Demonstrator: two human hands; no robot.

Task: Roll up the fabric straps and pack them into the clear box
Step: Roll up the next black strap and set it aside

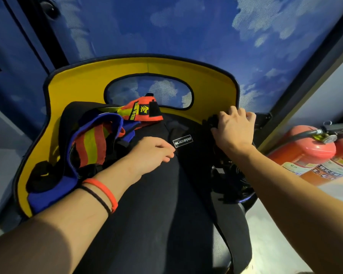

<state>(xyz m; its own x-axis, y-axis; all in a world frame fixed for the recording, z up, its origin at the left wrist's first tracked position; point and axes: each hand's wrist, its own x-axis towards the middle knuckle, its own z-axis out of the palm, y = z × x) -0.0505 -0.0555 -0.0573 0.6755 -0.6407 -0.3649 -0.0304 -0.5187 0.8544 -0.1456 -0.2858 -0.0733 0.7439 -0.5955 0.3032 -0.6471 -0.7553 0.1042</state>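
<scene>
A wide black fabric strap (162, 194) with a white "BLIZZSTAR" label (182, 141) lies stretched across a yellow chair seat (83, 80). My left hand (152, 153) rests on it with fingers loosely bent, just left of the label. My right hand (234, 129) grips a dark rolled end of black strap (211, 120) at the chair's right rim. A tangle of red, yellow and blue straps (91, 143) lies on the left of the seat, with an orange-red strap (145, 111) on top at the back. No clear box is in view.
Two red fire extinguishers (313, 155) stand on the floor at the right, close to my right forearm. More black straps (232, 178) are bunched on the seat's right side. A blue wall with a cloud pattern (166, 26) rises behind the chair.
</scene>
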